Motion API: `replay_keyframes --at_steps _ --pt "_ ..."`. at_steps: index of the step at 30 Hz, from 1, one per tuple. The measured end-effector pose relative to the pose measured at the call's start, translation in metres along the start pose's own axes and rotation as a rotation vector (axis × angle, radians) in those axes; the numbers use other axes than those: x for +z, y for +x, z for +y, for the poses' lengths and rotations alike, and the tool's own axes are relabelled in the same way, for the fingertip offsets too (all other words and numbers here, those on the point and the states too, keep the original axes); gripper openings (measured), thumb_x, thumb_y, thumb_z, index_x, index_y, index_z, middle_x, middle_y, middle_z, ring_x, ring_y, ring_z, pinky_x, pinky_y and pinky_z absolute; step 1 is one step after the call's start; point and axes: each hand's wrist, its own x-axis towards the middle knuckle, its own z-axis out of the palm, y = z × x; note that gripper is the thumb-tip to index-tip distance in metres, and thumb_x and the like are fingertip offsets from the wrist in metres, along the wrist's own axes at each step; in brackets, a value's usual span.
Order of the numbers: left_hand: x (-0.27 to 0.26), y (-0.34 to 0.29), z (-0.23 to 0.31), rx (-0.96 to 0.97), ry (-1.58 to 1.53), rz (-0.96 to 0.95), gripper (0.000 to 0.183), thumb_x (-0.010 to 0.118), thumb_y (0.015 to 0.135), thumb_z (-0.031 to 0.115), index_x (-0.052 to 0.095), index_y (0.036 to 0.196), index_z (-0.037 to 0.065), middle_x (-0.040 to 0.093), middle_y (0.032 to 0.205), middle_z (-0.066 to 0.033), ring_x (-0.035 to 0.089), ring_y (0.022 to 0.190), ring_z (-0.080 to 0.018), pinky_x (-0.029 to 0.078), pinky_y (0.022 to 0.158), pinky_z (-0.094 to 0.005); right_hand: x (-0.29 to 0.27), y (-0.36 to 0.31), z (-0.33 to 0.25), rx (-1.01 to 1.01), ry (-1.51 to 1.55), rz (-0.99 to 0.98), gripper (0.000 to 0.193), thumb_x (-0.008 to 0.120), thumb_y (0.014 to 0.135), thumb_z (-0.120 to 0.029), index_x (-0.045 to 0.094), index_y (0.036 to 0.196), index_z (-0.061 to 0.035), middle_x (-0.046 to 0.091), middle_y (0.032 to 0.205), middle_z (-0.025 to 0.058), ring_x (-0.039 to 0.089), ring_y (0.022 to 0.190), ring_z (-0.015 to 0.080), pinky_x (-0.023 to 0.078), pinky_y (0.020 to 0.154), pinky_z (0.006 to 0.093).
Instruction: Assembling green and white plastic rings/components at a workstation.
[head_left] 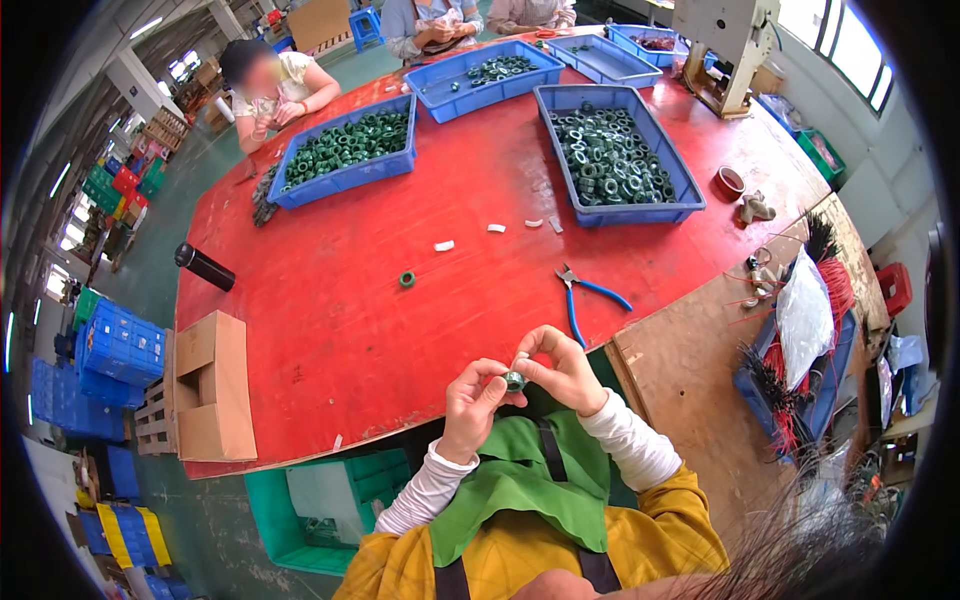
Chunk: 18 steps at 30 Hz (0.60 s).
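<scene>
Above the near edge of the table, my left hand point(474, 408) pinches a small dark green ring point(515, 381) between thumb and fingers. My right hand point(562, 372) meets it from the other side, thumb and forefinger pressed together at the ring's upper rim. Something small and pale shows at those right fingertips, too small to name. Beyond the right hand, diagonal cutters point(576, 294) with blue handles lie on the red table point(330, 330). A single green ring point(407, 280) rests farther off to the left.
Blue trays of green rings stand at the far left point(412, 160), far middle point(432, 100) and far right point(690, 212). White strips point(444, 246), a tape roll point(730, 180), a black bottle point(205, 267) and a cardboard box point(235, 390) lie around. Other people sit across the table.
</scene>
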Motion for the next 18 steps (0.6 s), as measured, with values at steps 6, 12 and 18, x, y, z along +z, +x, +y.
replay_keyframes --at_steps 6,12,18 --pt "0.000 -0.001 -0.004 0.005 -0.090 -0.001 0.013 0.055 0.093 0.011 0.056 0.103 0.003 0.058 0.104 -0.0083 0.064 0.087 -0.0208 0.058 0.071 -0.0346 0.006 -0.012 -0.003 0.292 0.366 -0.140 0.019 0.058 0.092 -0.013 0.057 0.104 0.0019 0.059 0.095 0.0016 0.053 0.095 0.0075 0.046 0.083 0.0253" --pt "-0.004 -0.005 -0.007 -0.016 -0.160 0.015 0.013 0.055 0.093 0.013 0.056 0.103 0.004 0.059 0.102 -0.0082 0.064 0.087 -0.0210 0.058 0.073 -0.0359 0.015 -0.026 0.013 0.023 0.141 -0.134 0.020 0.048 0.097 -0.013 0.052 0.110 0.0020 0.055 0.099 0.0020 0.052 0.091 0.0073 0.044 0.079 0.0239" --pt "-0.009 -0.004 0.003 -0.024 -0.028 0.024 0.017 0.054 0.094 0.012 0.054 0.107 0.001 0.062 0.099 -0.0100 0.065 0.087 -0.0216 0.057 0.077 -0.0372 0.021 -0.014 0.010 0.046 0.059 -0.096 0.015 0.054 0.092 -0.011 0.059 0.099 0.0015 0.056 0.089 0.0098 0.055 0.081 0.0183 0.045 0.072 0.0299"
